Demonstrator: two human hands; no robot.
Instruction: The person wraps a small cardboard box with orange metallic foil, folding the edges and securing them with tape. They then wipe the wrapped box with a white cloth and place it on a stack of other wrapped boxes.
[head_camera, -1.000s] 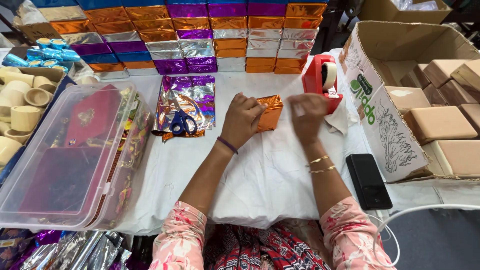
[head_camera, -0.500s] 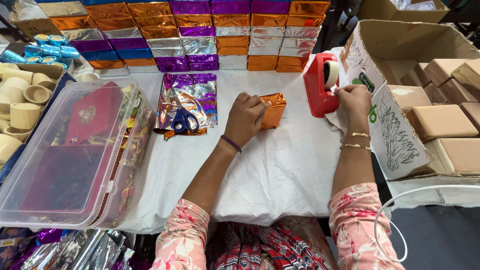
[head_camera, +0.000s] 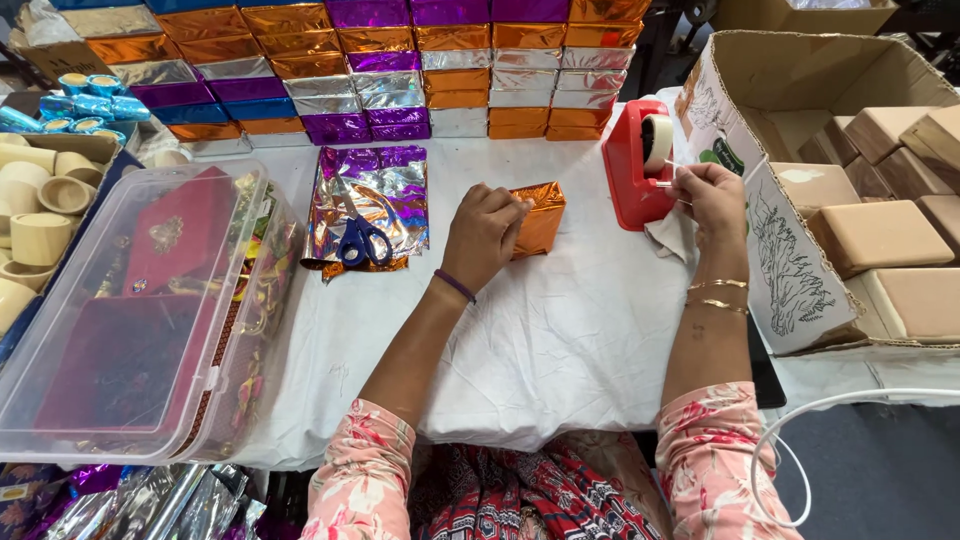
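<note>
Here the left hand (head_camera: 483, 235) presses its curled fingers onto the small orange foil-wrapped box (head_camera: 540, 217) on the white tablecloth (head_camera: 560, 340) — while the right hand (head_camera: 708, 195), well to its right, pinches clear tape at the red tape dispenser (head_camera: 632, 165).

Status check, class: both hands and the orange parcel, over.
Left hand pressing down orange foil-wrapped box. Right hand pinching tape at red dispenser. Nothing between them.
</note>
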